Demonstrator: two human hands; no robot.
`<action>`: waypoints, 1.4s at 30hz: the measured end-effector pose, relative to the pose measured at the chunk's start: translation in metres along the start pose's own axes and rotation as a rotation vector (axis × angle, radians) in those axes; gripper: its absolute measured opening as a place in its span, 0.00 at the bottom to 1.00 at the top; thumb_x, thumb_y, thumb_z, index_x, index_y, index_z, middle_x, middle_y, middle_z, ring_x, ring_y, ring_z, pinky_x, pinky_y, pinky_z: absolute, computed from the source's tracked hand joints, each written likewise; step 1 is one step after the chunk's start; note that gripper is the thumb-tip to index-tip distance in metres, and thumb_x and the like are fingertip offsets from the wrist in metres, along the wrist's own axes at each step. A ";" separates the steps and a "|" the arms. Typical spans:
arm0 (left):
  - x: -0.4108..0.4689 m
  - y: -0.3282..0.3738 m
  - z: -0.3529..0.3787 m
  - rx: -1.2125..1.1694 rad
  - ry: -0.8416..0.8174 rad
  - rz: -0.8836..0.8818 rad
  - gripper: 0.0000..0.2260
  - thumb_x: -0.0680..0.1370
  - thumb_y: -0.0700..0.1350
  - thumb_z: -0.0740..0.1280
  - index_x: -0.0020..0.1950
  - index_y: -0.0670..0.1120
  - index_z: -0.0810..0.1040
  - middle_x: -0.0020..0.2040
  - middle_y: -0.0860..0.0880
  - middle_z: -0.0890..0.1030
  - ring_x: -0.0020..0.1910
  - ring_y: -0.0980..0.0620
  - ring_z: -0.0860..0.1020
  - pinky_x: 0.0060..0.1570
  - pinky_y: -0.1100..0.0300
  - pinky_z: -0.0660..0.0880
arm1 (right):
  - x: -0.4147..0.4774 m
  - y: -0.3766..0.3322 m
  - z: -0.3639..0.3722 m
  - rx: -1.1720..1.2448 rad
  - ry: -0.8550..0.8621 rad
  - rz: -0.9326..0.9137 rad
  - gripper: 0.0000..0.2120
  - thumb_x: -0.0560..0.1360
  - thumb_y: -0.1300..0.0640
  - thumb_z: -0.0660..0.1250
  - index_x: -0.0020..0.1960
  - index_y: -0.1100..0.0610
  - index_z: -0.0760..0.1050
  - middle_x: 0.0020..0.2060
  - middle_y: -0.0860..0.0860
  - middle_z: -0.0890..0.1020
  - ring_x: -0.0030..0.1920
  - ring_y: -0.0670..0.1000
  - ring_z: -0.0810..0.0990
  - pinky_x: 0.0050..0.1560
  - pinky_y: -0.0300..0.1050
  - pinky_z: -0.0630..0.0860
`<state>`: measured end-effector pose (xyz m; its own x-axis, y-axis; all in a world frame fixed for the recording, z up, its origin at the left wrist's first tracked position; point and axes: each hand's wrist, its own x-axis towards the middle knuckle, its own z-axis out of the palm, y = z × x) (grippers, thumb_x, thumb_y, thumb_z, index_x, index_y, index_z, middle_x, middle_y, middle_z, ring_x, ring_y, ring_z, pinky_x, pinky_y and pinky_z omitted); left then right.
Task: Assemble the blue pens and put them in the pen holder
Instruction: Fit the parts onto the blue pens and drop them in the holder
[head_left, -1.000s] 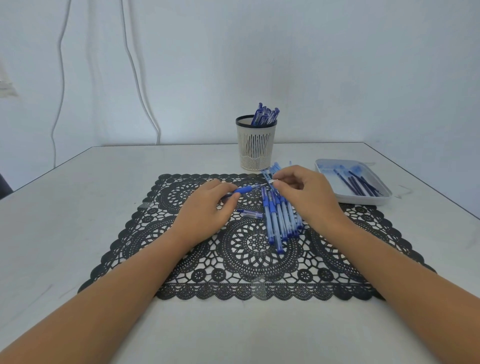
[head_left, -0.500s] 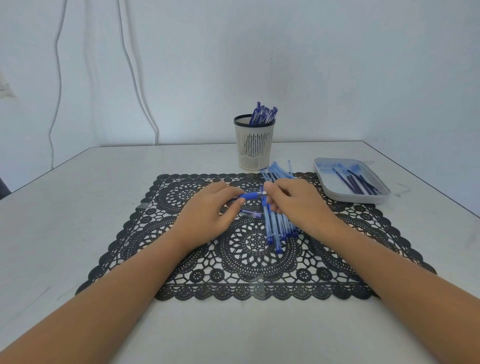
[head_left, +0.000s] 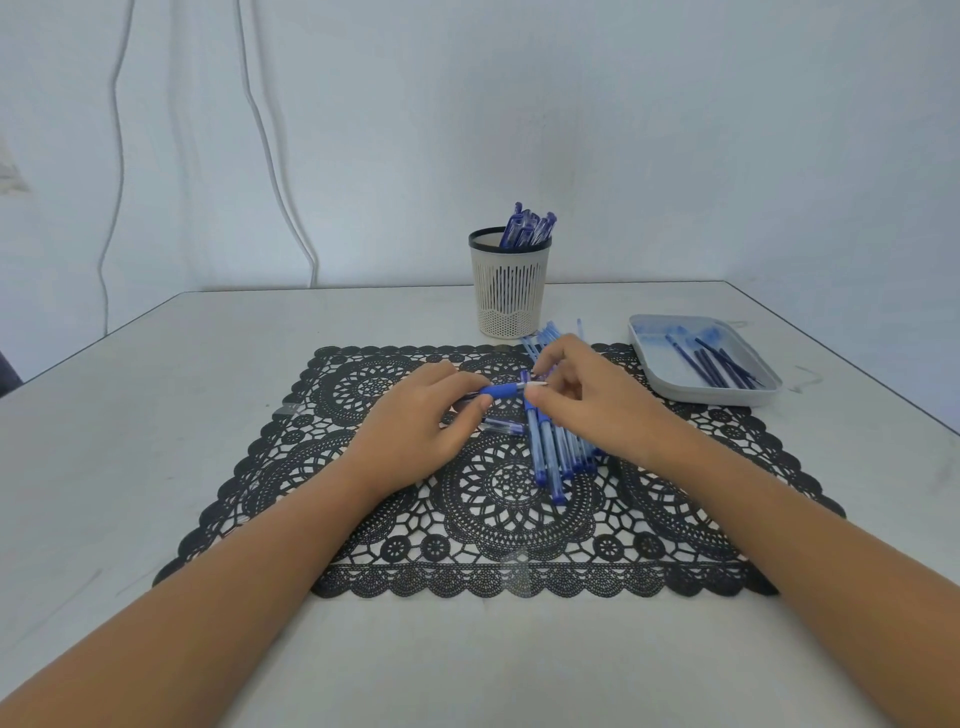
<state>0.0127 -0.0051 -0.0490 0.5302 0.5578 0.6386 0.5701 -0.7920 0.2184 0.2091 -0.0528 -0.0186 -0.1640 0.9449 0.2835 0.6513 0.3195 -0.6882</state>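
My left hand (head_left: 415, 421) grips a blue pen (head_left: 506, 389) by its barrel, with the blue grip and pale tip pointing right. My right hand (head_left: 597, 405) pinches the pen's tip end between thumb and fingers. Both hands hover over a row of several blue pen barrels (head_left: 553, 449) lying on the black lace mat (head_left: 498, 525). A loose pen cap (head_left: 506, 427) lies on the mat under my left hand. The white slotted pen holder (head_left: 510, 291) stands behind the mat with several blue pens (head_left: 529, 228) upright in it.
A pale grey tray (head_left: 696, 392) with several dark blue refills (head_left: 714, 364) sits at the right of the mat. The mat lies on a white table (head_left: 156, 415) against a white wall, where a white cable (head_left: 270, 145) hangs.
My right hand has shifted a little right along the pen to its tip end, uncovering the pale tip. My left hand keeps hold of the barrel in about the same place.
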 end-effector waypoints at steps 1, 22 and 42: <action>0.000 0.000 0.000 0.003 0.001 0.002 0.17 0.77 0.53 0.57 0.53 0.44 0.79 0.41 0.51 0.77 0.41 0.55 0.73 0.41 0.60 0.71 | -0.001 0.000 0.000 -0.011 -0.016 -0.014 0.04 0.78 0.52 0.61 0.50 0.52 0.69 0.35 0.47 0.76 0.29 0.38 0.71 0.32 0.30 0.67; 0.001 0.001 0.000 0.033 -0.015 0.051 0.16 0.78 0.52 0.57 0.54 0.44 0.79 0.40 0.52 0.76 0.39 0.56 0.72 0.40 0.62 0.70 | 0.001 0.005 -0.003 -0.112 -0.020 -0.039 0.13 0.78 0.46 0.57 0.39 0.50 0.72 0.27 0.45 0.71 0.26 0.44 0.66 0.30 0.36 0.64; 0.002 -0.002 0.000 0.126 -0.011 0.078 0.15 0.78 0.51 0.58 0.53 0.44 0.79 0.41 0.50 0.77 0.39 0.52 0.73 0.41 0.58 0.70 | 0.004 0.005 -0.001 -0.103 -0.023 -0.065 0.07 0.78 0.53 0.60 0.43 0.52 0.72 0.29 0.45 0.71 0.25 0.38 0.67 0.30 0.28 0.65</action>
<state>0.0127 -0.0024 -0.0475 0.5820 0.4992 0.6420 0.6012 -0.7957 0.0737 0.2125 -0.0475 -0.0207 -0.2248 0.9241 0.3091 0.7111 0.3724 -0.5963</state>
